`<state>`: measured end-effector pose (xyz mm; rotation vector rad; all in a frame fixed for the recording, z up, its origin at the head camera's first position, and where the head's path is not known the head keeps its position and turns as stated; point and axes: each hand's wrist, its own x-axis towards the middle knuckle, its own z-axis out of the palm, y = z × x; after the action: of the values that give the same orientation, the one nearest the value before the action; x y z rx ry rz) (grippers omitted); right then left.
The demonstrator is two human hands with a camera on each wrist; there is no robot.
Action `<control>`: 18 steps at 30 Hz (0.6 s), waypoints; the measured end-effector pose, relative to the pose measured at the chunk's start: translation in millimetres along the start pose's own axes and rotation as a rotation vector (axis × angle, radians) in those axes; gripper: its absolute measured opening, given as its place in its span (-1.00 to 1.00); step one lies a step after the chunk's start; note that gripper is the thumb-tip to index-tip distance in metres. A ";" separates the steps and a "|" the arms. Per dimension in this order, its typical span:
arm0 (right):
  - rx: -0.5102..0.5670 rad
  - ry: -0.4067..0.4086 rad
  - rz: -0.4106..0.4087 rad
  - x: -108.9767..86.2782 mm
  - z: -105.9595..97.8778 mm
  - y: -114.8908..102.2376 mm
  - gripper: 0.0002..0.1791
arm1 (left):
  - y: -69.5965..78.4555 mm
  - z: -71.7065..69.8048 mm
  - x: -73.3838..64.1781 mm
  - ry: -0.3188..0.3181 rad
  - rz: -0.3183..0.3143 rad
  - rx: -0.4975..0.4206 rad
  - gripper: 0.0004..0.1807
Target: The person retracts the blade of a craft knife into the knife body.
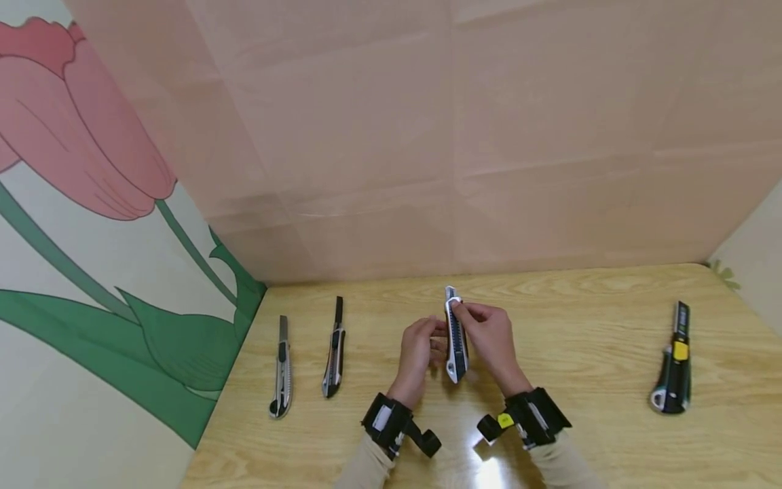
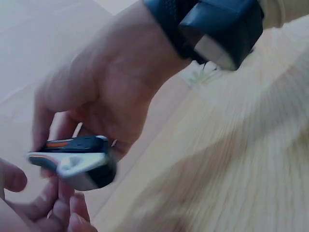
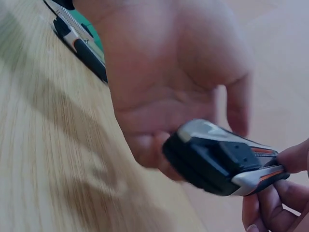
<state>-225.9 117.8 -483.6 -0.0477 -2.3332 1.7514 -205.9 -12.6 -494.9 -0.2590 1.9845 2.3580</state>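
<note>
A utility knife [image 1: 455, 343] with a silver-and-black handle is held up over the table, its metal tip end pointing away. My right hand [image 1: 493, 341] pinches it near the front, thumb on the upper face. Close by the knife's left side is my left hand [image 1: 415, 352], its fingers loosely bent and reaching partly behind the handle. Seen from the left wrist, the handle's butt end [image 2: 91, 171] faces the camera and orange lines show along the body. In the right wrist view, the left palm [image 3: 169, 63] is turned toward the knife without gripping it.
Two slimmer utility knives lie at the left of the wooden table [image 1: 586, 326], one silver [image 1: 282, 377] and one dark [image 1: 334, 356]. A black one with a yellow slider [image 1: 675, 360] is far right. A tan sheet [image 1: 458, 149] hangs behind the table.
</note>
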 end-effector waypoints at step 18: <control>-0.259 -0.038 0.028 19.2 2.1 40.8 -0.53 | 15.5 -24.6 7.1 0.053 0.009 -0.069 -0.68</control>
<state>-249.4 130.6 -520.0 -0.0902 -2.5840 1.4628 -212.7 -40.0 -484.9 -0.3194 1.9332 2.4534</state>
